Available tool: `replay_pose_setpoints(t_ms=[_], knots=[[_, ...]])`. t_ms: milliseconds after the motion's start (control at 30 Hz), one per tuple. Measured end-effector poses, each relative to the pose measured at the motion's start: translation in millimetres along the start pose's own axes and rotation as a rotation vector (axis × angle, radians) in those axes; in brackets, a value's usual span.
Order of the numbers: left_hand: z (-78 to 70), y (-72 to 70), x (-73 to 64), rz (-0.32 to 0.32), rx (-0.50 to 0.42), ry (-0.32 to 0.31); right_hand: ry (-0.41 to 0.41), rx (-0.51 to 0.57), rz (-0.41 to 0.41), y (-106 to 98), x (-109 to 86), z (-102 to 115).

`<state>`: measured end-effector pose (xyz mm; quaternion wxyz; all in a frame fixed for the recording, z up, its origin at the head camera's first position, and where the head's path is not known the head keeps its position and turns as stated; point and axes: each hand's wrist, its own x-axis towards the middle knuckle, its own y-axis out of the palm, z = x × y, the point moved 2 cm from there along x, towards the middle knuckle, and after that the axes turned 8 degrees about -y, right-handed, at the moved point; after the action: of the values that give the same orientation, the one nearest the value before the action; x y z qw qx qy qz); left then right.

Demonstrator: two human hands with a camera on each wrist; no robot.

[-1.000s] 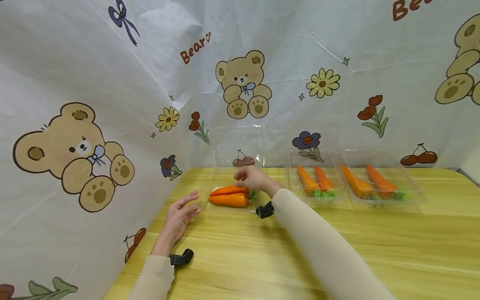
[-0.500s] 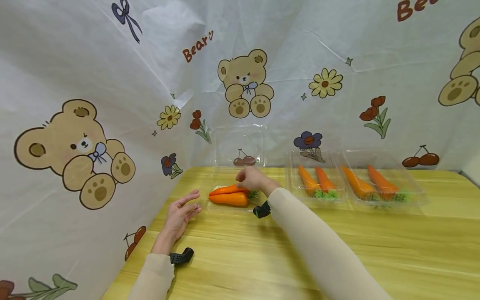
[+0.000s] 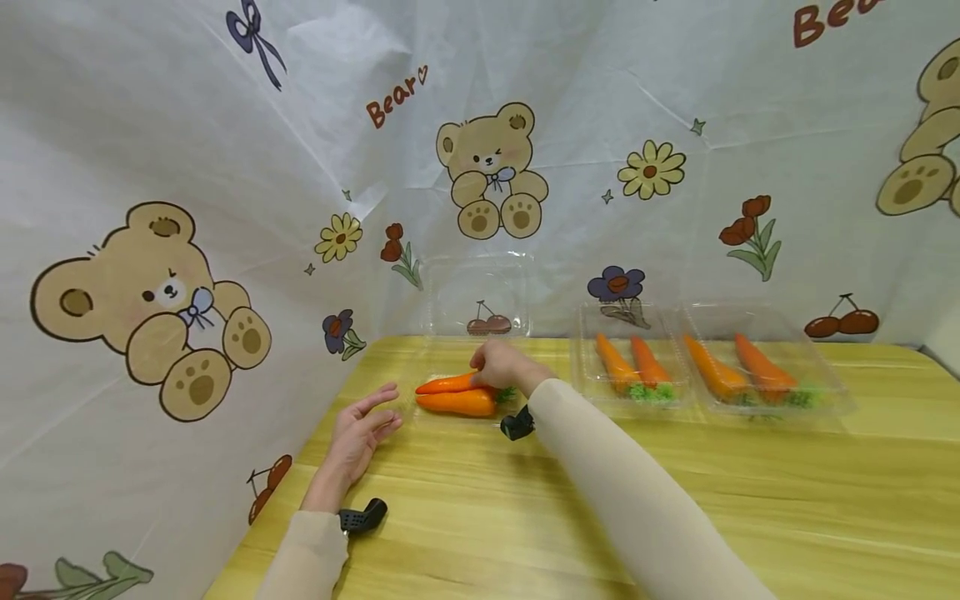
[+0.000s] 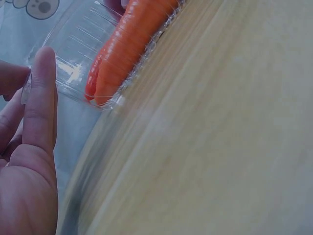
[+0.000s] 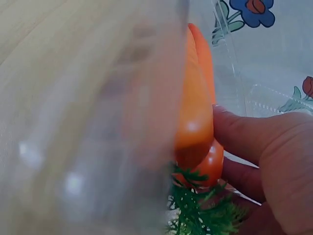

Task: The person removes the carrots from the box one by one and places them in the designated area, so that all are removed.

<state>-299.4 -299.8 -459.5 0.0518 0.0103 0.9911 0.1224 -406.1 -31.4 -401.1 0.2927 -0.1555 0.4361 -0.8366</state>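
Left hand (image 3: pixel 356 435): was spread.
Right hand (image 3: pixel 504 365): pinched back carrot (image 3: pixel 452 383).
Carrot: looked shiny orange.
Tip (image 3: pixel 422 388): pointed left; carrot lay sideways.

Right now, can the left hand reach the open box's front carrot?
Likely yes: with the lid raised, the front carrot lies uncovered near the left hand; the right hand is at the rear carrot.
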Motion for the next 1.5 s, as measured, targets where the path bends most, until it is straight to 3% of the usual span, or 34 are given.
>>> replay_pose_setpoints(t_ms=[933,1500], knots=[[0.6,1.7,0.1,0.015,0.030,0.014,-0.010,-0.035,0.001,2,-1.7,2],[-0.1,1.0,-0.4,0.015,0.020,0.017,-0.072,0.015,-0.036,-21,-8.6,10]])
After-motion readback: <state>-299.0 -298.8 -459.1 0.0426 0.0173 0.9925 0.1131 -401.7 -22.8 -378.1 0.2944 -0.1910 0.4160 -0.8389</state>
